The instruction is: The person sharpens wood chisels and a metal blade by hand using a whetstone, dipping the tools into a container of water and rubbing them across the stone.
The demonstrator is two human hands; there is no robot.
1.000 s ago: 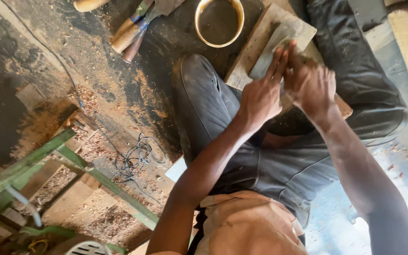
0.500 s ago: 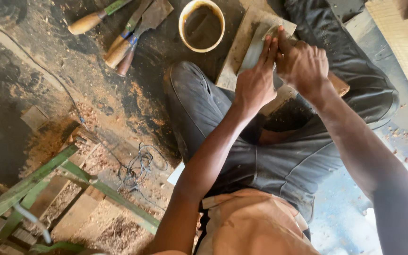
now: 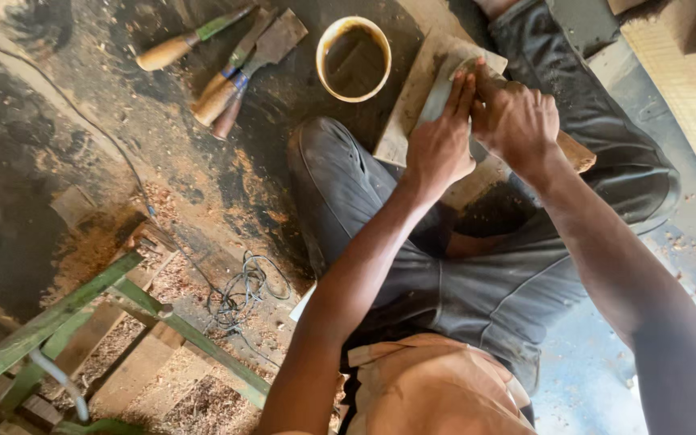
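The person sits cross-legged on the floor (image 3: 106,161), both hands pressed together over a grey sharpening stone (image 3: 442,89) that lies on a wooden board (image 3: 412,105) across the lap. The left hand (image 3: 439,145) lays its fingers flat along the stone, and the right hand (image 3: 513,121) is clenched beside it, touching it; what the two hold down between them, likely a small blade, is hidden, so I cannot tell it surely. The work looks mid-way, with pressure on the stone. Just beyond the board's far edge stands a round bowl of dark liquid (image 3: 354,58), and farther left lie wooden-handled chisels (image 3: 223,68), well apart from the hands. Shavings, a tangle of wire (image 3: 239,292) and a green frame (image 3: 82,306) crowd the floor on the left; the board leaves little room sideways.
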